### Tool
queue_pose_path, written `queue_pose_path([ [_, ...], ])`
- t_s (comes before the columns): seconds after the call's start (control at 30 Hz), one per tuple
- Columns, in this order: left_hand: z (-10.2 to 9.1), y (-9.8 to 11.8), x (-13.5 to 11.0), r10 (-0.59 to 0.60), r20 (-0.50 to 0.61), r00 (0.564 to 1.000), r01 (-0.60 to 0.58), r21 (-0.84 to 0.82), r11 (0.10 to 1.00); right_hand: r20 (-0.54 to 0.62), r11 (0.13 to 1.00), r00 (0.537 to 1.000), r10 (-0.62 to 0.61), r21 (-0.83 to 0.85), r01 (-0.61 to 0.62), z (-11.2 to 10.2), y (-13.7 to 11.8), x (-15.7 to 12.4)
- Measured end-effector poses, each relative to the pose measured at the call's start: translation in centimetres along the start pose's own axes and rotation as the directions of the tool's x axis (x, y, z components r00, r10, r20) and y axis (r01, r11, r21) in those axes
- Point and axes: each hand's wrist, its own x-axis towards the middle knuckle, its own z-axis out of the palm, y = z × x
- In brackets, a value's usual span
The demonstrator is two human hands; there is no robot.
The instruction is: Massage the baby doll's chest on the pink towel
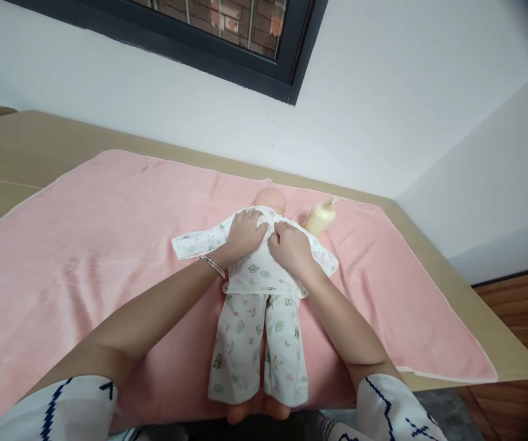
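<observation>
Pink blanket [139,220], just one, with one dressed doll [258,278] on it, long axis running near to far, head [271,198] farthest. Two hands on its torso: left hand [246,233] palm-down, loosely spread; right hand [292,246] curled, can't tell if it's pinching anything. One bottle [321,219] near the head.

We cannot make out the face of the doll [271,199], and its hands are out of our sight at the sleeves [194,243]. The curled right hand [289,245] hides whether its fingertips pinch cloth. Toward the far edge of the desk [16,147], the bottle [323,217] is too small for us to read. The window [289,76] is cut off above.
</observation>
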Motion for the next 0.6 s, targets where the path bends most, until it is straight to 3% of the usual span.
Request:
queue_pose_path([
  [0.17,-0.3,2.1,-1.7,0.129,-0.039,0.991,-0.12,0.186,0.975,0.013,0.992,0.999,-0.032,0.121,0.03,0.8,2.2,1.3],
  [0.3,-0.6,3.0,-2.2,0.178,-0.024,0.984,-0.169,0.212,0.963,0.011,0.984,0.997,-0.073,0.165,0.07,1.6,3.5,2.3],
  [0.43,-0.9,1.8,-1.0,0.195,-0.014,0.981,-0.191,0.147,0.97,0.005,0.994,0.998,-0.064,0.087,0.063,1.4,1.8,1.3],
  [0.6,-0.6,0.7,-0.2,0.071,0.013,0.997,-0.072,0.065,0.995,-0.037,1.0,0.999,0.0,0.031,0.001,1.3,0.0,0.1],
])
